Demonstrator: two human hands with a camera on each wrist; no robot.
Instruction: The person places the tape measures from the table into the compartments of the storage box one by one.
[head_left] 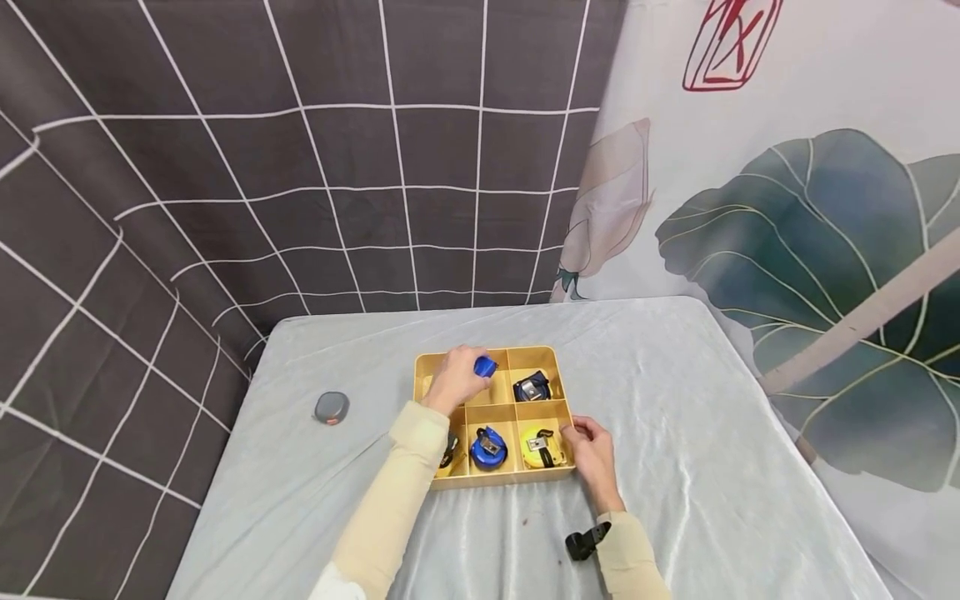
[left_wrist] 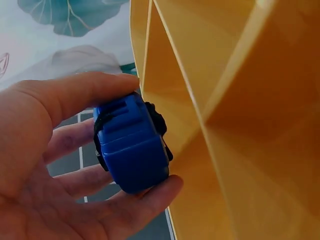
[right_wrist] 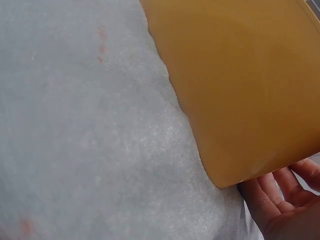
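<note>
My left hand (head_left: 455,383) pinches a blue tape measure (left_wrist: 132,145) with a black strap between thumb and fingers, over the back row of a yellow divided box (head_left: 468,482). In the left wrist view the tape measure is close beside the box's dividers. My right hand (head_left: 596,454) touches the box's right side near the front corner, its fingers along the outer wall in the right wrist view. Inside the box are a second blue tape measure (head_left: 488,448), a yellow one (head_left: 542,448), a dark one (head_left: 532,387) and, partly hidden by my left arm, a yellow-and-black one (head_left: 447,454).
A grey tape measure (head_left: 332,407) lies on the cloth-covered table (head_left: 300,500), left of the box. A black strap (head_left: 587,542) sits at my right wrist. Behind the table hang a dark grid curtain (head_left: 435,150) and a leaf-patterned cloth (head_left: 810,250).
</note>
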